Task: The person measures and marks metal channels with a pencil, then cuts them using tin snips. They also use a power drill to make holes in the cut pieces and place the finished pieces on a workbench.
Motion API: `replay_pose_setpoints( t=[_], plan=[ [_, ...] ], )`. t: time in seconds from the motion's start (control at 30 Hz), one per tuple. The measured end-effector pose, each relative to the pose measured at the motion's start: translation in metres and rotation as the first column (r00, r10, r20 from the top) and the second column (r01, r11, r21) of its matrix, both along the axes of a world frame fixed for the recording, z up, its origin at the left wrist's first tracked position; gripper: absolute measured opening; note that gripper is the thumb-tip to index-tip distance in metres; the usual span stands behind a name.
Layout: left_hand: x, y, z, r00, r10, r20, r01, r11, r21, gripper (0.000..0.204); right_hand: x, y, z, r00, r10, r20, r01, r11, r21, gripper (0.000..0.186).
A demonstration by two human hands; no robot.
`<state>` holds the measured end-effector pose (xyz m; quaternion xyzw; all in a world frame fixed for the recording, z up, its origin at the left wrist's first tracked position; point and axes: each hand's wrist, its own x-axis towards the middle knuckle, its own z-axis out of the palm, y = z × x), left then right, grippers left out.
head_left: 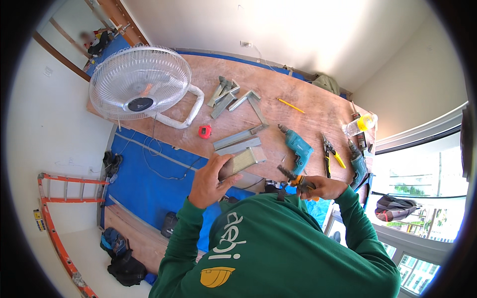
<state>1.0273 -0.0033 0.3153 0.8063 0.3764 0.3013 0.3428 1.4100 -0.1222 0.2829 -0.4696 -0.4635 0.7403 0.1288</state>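
Observation:
My left hand is closed around a short grey metal channel piece, raised near the table's front edge. My right hand grips a hand tool with a dark head and orange and black parts; its exact kind is unclear. The tool's head points toward the channel piece, with a gap between them. Just beyond the left hand, a longer metal channel lies on the wooden table. A teal power drill rests beyond the right hand, with yellow-and-black snips to its right.
Bent metal brackets, a yellow pencil and a red tape measure lie farther back. A large fan stands at left. At right are another drill and a plastic bottle. An orange ladder leans far left.

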Motion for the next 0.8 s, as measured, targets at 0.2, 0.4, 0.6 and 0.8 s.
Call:
replay_pose_setpoints(
  t=[0.2, 0.4, 0.6, 0.8],
  plan=[
    [0.02, -0.007, -0.012, 0.985, 0.037, -0.168, -0.007, 0.985, 0.175, 0.053, -0.02, -0.003, 0.001, 0.937, -0.307, 0.165, 0.286, 0.948, 0.139, 0.031],
    [0.03, -0.002, -0.018, 0.945, 0.044, -0.323, 0.06, 0.951, 0.303, 0.055, -0.047, 0.02, 0.031, 0.689, -0.679, 0.254, 0.377, 0.634, 0.675, 0.036],
    [0.042, 0.01, -0.009, 0.918, 0.065, -0.392, 0.116, 0.899, 0.422, 0.056, -0.058, 0.037, 0.016, 0.678, -0.651, 0.341, 0.031, 0.489, 0.872, 0.033],
    [0.043, 0.004, -0.035, 0.867, 0.074, -0.494, 0.145, 0.909, 0.391, 0.054, -0.057, 0.04, 0.041, 0.667, -0.553, 0.5, -0.165, 0.544, 0.823, 0.043]
  ],
)
